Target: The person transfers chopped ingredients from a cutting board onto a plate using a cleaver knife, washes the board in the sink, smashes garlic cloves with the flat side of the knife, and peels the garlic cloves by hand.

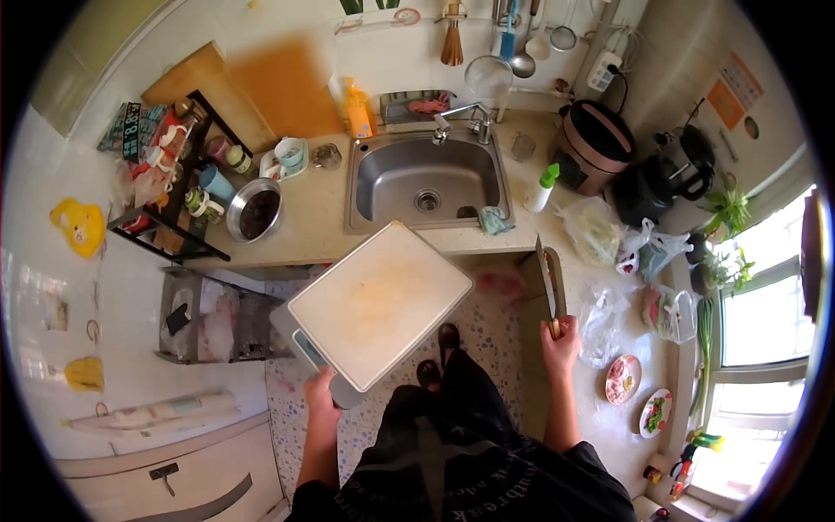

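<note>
My left hand (pixel 322 396) is closed on the near-left corner of a white cutting board (pixel 380 300). Light brown stains mark the middle of the board, which is held up over the floor in front of the sink (pixel 365 187). My right hand (pixel 561 344) grips the handle of a kitchen knife (pixel 548 283), its blade pointing away from me, beside the right-hand counter. To the right of that hand lies a clear plastic bag (pixel 600 326). Farther along are a plate of chopped pale pink food (pixel 622 380) and a plate of green and red pieces (pixel 655 413).
A metal bowl (pixel 255 211) with dark contents stands left of the sink, near a black rack (pixel 165 222). A green-topped spray bottle (pixel 542 190), a rice cooker (pixel 594 143) and a blender (pixel 665 174) stand at the right. A teal cloth (pixel 494 221) lies on the sink's front edge.
</note>
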The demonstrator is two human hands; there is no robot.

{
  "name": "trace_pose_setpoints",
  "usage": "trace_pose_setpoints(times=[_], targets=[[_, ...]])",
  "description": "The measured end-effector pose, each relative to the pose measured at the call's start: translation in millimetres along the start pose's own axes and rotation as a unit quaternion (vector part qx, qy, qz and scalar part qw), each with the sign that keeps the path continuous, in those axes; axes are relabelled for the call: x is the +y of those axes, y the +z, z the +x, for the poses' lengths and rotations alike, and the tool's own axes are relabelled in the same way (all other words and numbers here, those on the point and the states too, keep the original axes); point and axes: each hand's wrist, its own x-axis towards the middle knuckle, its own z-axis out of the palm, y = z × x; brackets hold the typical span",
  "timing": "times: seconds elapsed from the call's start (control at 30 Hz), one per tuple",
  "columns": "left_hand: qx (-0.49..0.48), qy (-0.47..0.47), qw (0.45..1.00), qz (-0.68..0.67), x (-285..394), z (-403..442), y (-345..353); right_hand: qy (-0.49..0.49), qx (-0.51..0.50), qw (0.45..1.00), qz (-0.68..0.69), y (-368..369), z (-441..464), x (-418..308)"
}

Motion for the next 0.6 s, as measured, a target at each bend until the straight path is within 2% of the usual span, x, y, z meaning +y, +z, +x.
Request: trace_pose_setpoints(times=[0.17, 0.2, 0.3, 0.43, 0.47, 0.6], targets=[[-0.026, 0.003, 1.000, -0.004, 13, 39, 38, 0.014, -0.050, 0.999, 0.011, 39, 48, -10], [-0.028, 0.006, 1.000, -0.003, 14, 49, 45, -0.045, -0.033, 0.998, -0.012, 49, 60, -15], [-0.041, 0.008, 0.999, 0.009, 15, 87, 67, -0.040, -0.032, 0.998, -0.041, 80, 103, -35], [-0.049, -0.004, 0.998, 0.041, 20, 143, 107, -0.079, -0.044, 0.995, -0.050, 126, 174, -53], [-0.052, -0.003, 0.997, 0.048, 23, 155, 118, -0.059, -0.097, 0.990, -0.083, 134, 193, -55], [-0.022, -0.002, 0.996, 0.081, 39, 202, 165, -0.051, -0.176, 0.971, -0.151, 180, 265, -66]])
